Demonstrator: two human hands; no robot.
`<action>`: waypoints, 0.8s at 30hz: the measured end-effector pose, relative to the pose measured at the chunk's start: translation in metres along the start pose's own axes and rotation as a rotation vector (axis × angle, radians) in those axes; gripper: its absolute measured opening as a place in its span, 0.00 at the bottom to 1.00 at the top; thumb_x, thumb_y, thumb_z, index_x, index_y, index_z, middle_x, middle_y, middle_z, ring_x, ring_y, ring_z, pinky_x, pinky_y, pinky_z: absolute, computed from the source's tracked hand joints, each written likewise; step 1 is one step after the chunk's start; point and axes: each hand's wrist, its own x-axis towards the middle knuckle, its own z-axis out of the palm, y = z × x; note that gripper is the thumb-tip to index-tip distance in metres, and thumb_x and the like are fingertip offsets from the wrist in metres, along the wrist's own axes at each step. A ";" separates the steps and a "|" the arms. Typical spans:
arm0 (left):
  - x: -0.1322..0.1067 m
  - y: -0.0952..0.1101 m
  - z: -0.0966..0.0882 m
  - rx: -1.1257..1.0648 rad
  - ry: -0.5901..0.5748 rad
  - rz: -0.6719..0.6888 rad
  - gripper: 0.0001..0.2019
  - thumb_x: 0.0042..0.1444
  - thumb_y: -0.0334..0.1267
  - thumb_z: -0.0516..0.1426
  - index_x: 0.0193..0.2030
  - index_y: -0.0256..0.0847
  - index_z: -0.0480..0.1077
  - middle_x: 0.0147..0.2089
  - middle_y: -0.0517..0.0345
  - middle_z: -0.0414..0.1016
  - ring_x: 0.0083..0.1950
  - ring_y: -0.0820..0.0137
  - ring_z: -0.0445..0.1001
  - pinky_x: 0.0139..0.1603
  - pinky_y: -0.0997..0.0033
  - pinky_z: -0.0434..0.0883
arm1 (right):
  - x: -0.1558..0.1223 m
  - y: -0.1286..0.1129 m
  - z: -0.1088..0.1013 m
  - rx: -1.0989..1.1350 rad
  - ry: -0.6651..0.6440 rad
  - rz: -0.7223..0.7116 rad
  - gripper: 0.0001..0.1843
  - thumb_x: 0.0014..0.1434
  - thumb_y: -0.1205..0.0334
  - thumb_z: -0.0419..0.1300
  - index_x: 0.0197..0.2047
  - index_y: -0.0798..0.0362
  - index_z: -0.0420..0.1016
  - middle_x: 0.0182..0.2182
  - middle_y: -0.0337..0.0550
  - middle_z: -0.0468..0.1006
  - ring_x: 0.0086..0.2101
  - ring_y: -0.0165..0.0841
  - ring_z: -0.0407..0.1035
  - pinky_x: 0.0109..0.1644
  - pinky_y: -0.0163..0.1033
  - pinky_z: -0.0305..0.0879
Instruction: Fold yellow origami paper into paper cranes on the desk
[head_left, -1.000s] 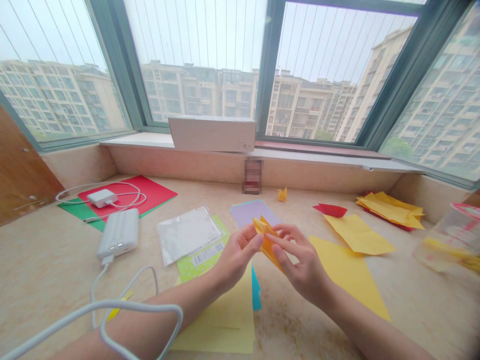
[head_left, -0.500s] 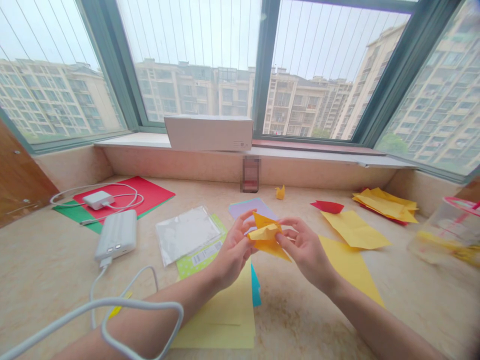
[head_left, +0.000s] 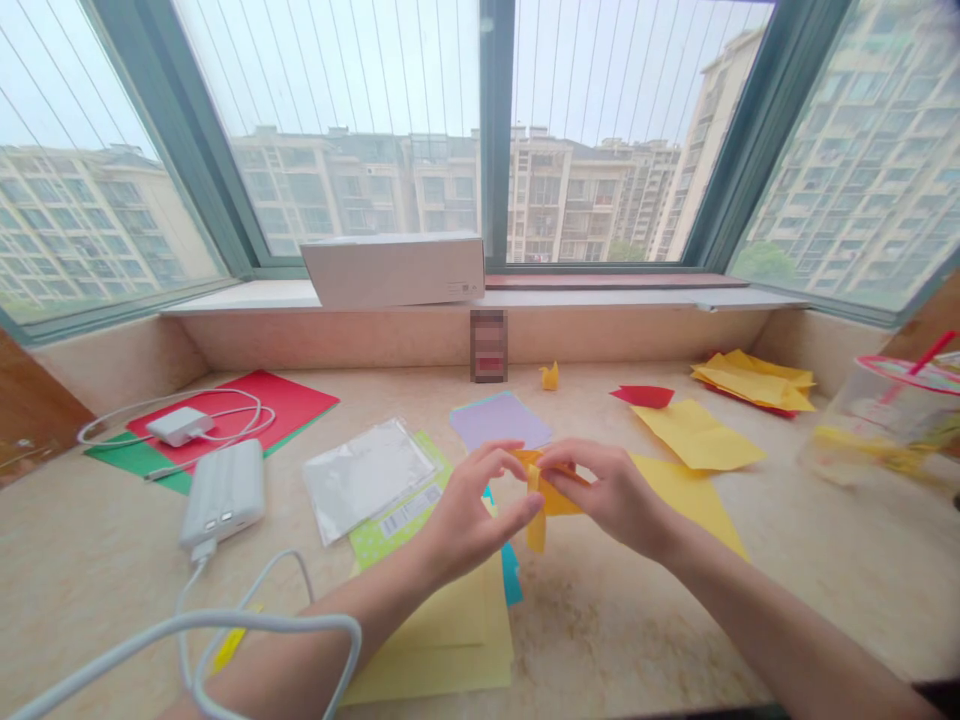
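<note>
A partly folded sheet of orange-yellow origami paper [head_left: 562,498] is held up between both hands above the counter. My left hand [head_left: 480,510] has its thumb against a narrow folded strip at the paper's left side, with the fingers curled behind the top edge. From the right, my right hand [head_left: 607,495] pinches the upper part between thumb and fingers. Some of the folds are hidden behind the fingers. Below lie pale yellow sheets [head_left: 442,650] and a bit of blue paper [head_left: 511,575]. A lilac sheet [head_left: 499,420] rests just beyond the hands.
A small folded yellow figure [head_left: 550,376] stands near a pixelated object [head_left: 489,346]. Yellow sheets [head_left: 697,436] and a clear cup [head_left: 862,430] are at right. A power bank [head_left: 223,495], white cable [head_left: 285,622] and plastic sleeve [head_left: 367,478] are at left.
The folded paper has been turned, so a narrow strip now faces me instead of broad spread flaps. My left thumb has shifted onto that strip. The whole view has swung slightly.
</note>
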 end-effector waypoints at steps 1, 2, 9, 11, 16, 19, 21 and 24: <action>0.000 0.001 0.001 0.057 0.004 0.020 0.07 0.57 0.40 0.62 0.38 0.41 0.71 0.56 0.46 0.73 0.60 0.56 0.70 0.60 0.54 0.67 | 0.000 -0.001 0.001 0.007 -0.015 -0.024 0.06 0.62 0.68 0.61 0.39 0.50 0.79 0.38 0.41 0.84 0.38 0.34 0.77 0.46 0.38 0.72; -0.001 0.002 0.002 0.102 0.007 0.040 0.06 0.57 0.39 0.62 0.38 0.41 0.71 0.54 0.46 0.74 0.59 0.57 0.72 0.60 0.54 0.67 | 0.000 -0.002 0.001 0.013 -0.024 -0.039 0.06 0.63 0.69 0.61 0.40 0.50 0.79 0.39 0.41 0.84 0.39 0.34 0.77 0.46 0.38 0.72; -0.003 -0.003 0.003 0.286 0.040 0.094 0.11 0.57 0.35 0.59 0.47 0.40 0.72 0.56 0.45 0.74 0.60 0.56 0.71 0.61 0.54 0.67 | -0.001 -0.001 0.002 0.015 -0.006 -0.075 0.05 0.64 0.65 0.63 0.42 0.50 0.80 0.41 0.44 0.84 0.42 0.36 0.77 0.49 0.40 0.72; -0.003 -0.003 0.002 0.295 0.060 0.113 0.11 0.59 0.35 0.58 0.48 0.40 0.72 0.56 0.45 0.74 0.60 0.57 0.71 0.61 0.54 0.67 | -0.001 -0.002 0.003 0.024 -0.009 -0.076 0.06 0.64 0.65 0.62 0.43 0.51 0.80 0.41 0.45 0.84 0.42 0.36 0.77 0.49 0.41 0.72; -0.002 -0.004 0.000 0.202 0.047 0.108 0.10 0.65 0.36 0.53 0.50 0.41 0.73 0.53 0.48 0.77 0.56 0.62 0.74 0.58 0.60 0.69 | 0.000 -0.002 0.003 0.148 -0.027 0.093 0.06 0.63 0.61 0.62 0.40 0.51 0.81 0.39 0.44 0.84 0.41 0.37 0.77 0.48 0.42 0.71; -0.001 -0.007 0.001 0.125 0.039 0.000 0.10 0.66 0.38 0.53 0.48 0.41 0.73 0.46 0.53 0.80 0.47 0.66 0.78 0.48 0.67 0.72 | 0.002 0.003 0.002 0.295 -0.093 0.245 0.08 0.61 0.58 0.64 0.40 0.51 0.82 0.38 0.45 0.84 0.41 0.38 0.77 0.48 0.43 0.71; -0.001 -0.008 0.001 0.084 0.012 -0.088 0.11 0.64 0.40 0.56 0.50 0.41 0.72 0.42 0.55 0.81 0.43 0.66 0.79 0.38 0.71 0.72 | 0.002 0.006 0.001 0.396 -0.140 0.284 0.09 0.60 0.56 0.65 0.40 0.52 0.83 0.38 0.46 0.84 0.42 0.39 0.77 0.49 0.44 0.71; 0.001 -0.005 -0.001 0.044 -0.036 -0.171 0.12 0.63 0.44 0.58 0.50 0.42 0.73 0.39 0.56 0.82 0.41 0.66 0.80 0.33 0.73 0.70 | 0.002 0.009 0.001 0.503 -0.172 0.304 0.10 0.57 0.55 0.68 0.39 0.52 0.83 0.37 0.45 0.83 0.40 0.37 0.77 0.49 0.43 0.71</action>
